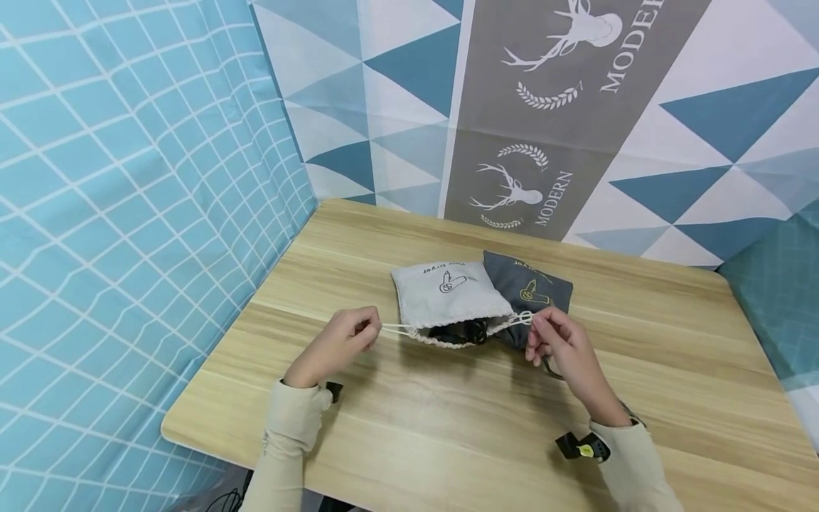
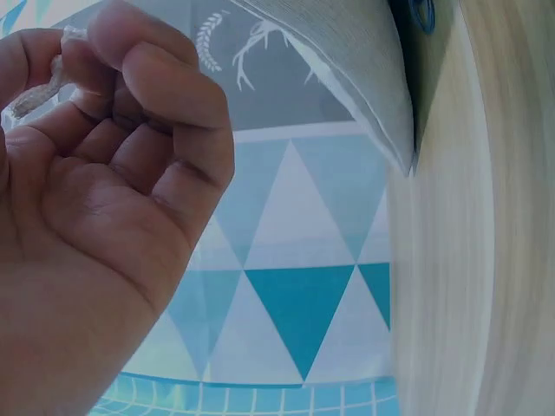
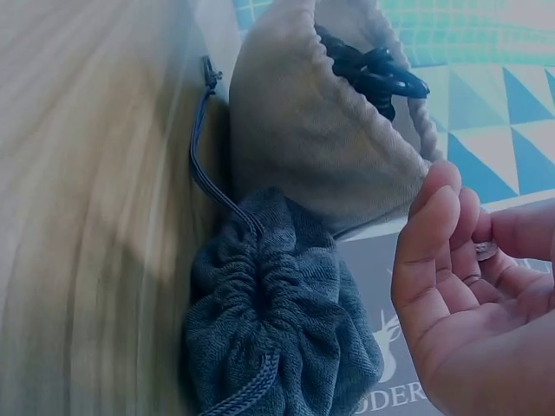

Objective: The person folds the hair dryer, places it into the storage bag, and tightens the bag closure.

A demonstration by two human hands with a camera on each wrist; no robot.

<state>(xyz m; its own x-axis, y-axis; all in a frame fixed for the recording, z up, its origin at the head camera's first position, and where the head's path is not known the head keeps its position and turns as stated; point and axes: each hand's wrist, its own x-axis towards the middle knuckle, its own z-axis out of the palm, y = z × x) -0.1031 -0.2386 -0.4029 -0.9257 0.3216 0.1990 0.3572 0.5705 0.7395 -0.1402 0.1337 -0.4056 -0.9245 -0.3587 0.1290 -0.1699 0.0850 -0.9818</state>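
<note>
A light grey drawstring bag [image 1: 441,295], printed with a hair dryer drawing, lies on the table with its mouth gaping toward me. Inside the mouth a coiled black cord [image 1: 475,331] shows; the rest of the contents is hidden. My left hand [image 1: 339,343] pinches the white drawstring [image 1: 398,328] on the left of the bag, pulled out straight. On the other side my right hand [image 1: 568,348] pinches the knotted drawstring end [image 1: 525,318] between thumb and fingers. Behind and right of it, partly covered, lies a dark grey drawstring bag [image 3: 277,303], its mouth gathered tight.
The wooden table [image 1: 416,427] runs back to a patterned cloth wall [image 1: 403,107]. A blue checked curtain [image 1: 128,213] hangs along the left edge. The dark bag's cord [image 3: 201,156] trails over the tabletop near my right hand.
</note>
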